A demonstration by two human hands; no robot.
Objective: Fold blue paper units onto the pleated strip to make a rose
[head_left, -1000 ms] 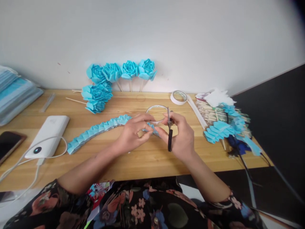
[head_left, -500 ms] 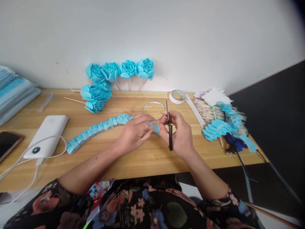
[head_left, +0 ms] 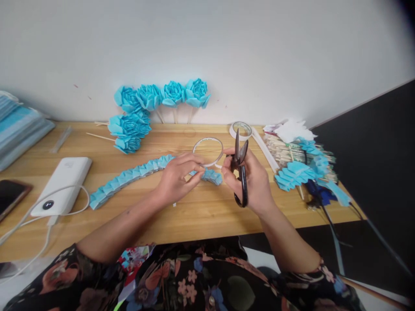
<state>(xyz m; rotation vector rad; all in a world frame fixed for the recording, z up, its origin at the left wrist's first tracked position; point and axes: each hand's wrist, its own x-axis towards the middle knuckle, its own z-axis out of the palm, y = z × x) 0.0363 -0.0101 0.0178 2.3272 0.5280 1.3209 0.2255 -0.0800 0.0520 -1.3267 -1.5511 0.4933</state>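
Observation:
Black-handled scissors (head_left: 241,170) are in my right hand (head_left: 254,181), with their blades pointing up and parted. A thin roll of white tape (head_left: 222,149) forms a ring between my hands, and a short tape end reaches the right fingertips. My left hand (head_left: 178,177) has its thumb and fingertips close together in a pinch beside the ring's lower edge; what they hold, if anything, is too small to make out. Behind and under the left hand runs a long pleated light-blue strip (head_left: 138,172), partly hidden. A tiny white scrap (head_left: 174,204) lies below the left hand.
Several blue flowers on sticks (head_left: 175,93) stand or lie by the wall. A wider tape roll (head_left: 241,130) is near a bundle of sticks (head_left: 279,149) and pleated blue pieces (head_left: 296,175). Left are a white power bank (head_left: 66,183), a phone (head_left: 13,196) and blue sheets (head_left: 22,129).
The scissors have turned in my right hand and now show parted blades. That hand has shifted right and away from the left hand, uncovering the strip's end. My left hand has moved slightly left.

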